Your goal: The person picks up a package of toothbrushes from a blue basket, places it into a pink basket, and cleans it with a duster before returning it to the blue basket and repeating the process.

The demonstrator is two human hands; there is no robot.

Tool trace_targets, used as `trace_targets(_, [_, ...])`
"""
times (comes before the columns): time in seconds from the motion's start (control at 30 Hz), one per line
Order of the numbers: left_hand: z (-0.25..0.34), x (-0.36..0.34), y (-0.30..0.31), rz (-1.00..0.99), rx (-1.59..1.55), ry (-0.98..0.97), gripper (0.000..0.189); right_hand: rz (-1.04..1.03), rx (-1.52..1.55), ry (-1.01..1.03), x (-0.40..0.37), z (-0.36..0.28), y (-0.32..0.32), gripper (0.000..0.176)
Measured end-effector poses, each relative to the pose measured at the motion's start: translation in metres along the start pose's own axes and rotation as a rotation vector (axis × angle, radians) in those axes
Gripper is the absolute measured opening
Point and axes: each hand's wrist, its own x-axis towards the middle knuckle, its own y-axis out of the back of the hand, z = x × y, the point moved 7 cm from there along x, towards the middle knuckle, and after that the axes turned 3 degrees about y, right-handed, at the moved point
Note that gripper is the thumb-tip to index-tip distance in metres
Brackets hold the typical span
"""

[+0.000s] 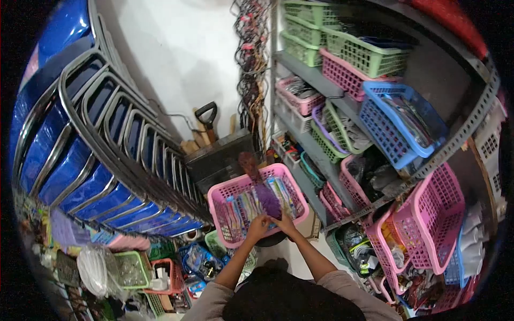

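A pink plastic basket (216, 206) stands in front of me, holding rows of slim, colourful packets (235, 211). Over it stretches a fluffy duster-like thing, purple (267, 200) near me and reddish brown at its far end. My left hand (259, 226) is closed at the near end of the purple part, above the basket's near rim. Beside it, my right hand (285, 223) is closed at the same end. The fingers partly hide what they grip there.
Stacked blue chairs (101, 187) with metal frames rise on the left. To the right, a grey metal shelf (305, 72) carries green, pink and blue baskets (393, 128). A dark box (219, 160) with wooden handles stands behind the basket. More goods-filled baskets (163, 275) crowd the floor.
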Motion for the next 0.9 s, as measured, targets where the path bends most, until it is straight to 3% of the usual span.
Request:
trace_targets(0.07, [-0.031,-0.007,-0.001,0.054,-0.082,0.113,0.024,-0.005,-0.064,0.034,-0.003,0.005,-0.009,0.074])
trace_targets(0.13, [-0.057,-0.013,0.002,0.14,0.074,0.109,0.029,-0.011,-0.156,-0.094,-0.003,0.005,-0.005,0.073])
trace_targets(0.17, [-0.07,-0.014,0.004,0.246,0.217,0.0,0.035,0.011,-0.209,-0.095,-0.004,-0.003,-0.001,0.068])
trace_targets(0.2, [-0.08,-0.014,0.008,0.248,0.214,0.017,0.035,-0.006,-0.212,-0.098,-0.002,-0.006,-0.001,0.068])
trace_targets(0.3, [-0.139,-0.011,0.011,0.097,0.513,0.37,0.048,-0.005,-0.364,-0.109,-0.002,-0.002,0.001,0.063])
trace_targets(0.4, [-0.157,-0.012,0.022,0.202,0.451,0.448,0.046,-0.001,-0.461,-0.088,0.0,0.002,-0.002,0.06])
trace_targets(0.53, [-0.15,-0.016,0.032,0.201,0.451,0.438,0.05,0.002,-0.469,-0.087,-0.003,0.0,-0.001,0.058])
trace_targets(0.57, [-0.181,-0.014,0.024,0.321,0.433,0.467,0.05,-0.02,-0.484,-0.101,-0.001,0.0,-0.003,0.059])
trace_targets(0.7, [-0.193,-0.016,0.03,0.344,0.369,0.589,0.052,-0.004,-0.499,-0.047,-0.001,-0.004,-0.003,0.058])
trace_targets(0.8, [-0.196,-0.018,0.032,0.272,0.173,0.653,0.045,-0.093,-0.505,-0.154,0.0,0.001,-0.005,0.058])
trace_targets(0.87, [-0.179,-0.017,0.04,0.347,0.291,0.552,0.037,-0.076,-0.505,-0.115,-0.001,-0.002,-0.004,0.057])
trace_targets(0.9, [-0.172,-0.016,0.042,0.391,0.093,0.462,0.036,-0.073,-0.503,-0.112,-0.001,-0.003,-0.005,0.057])
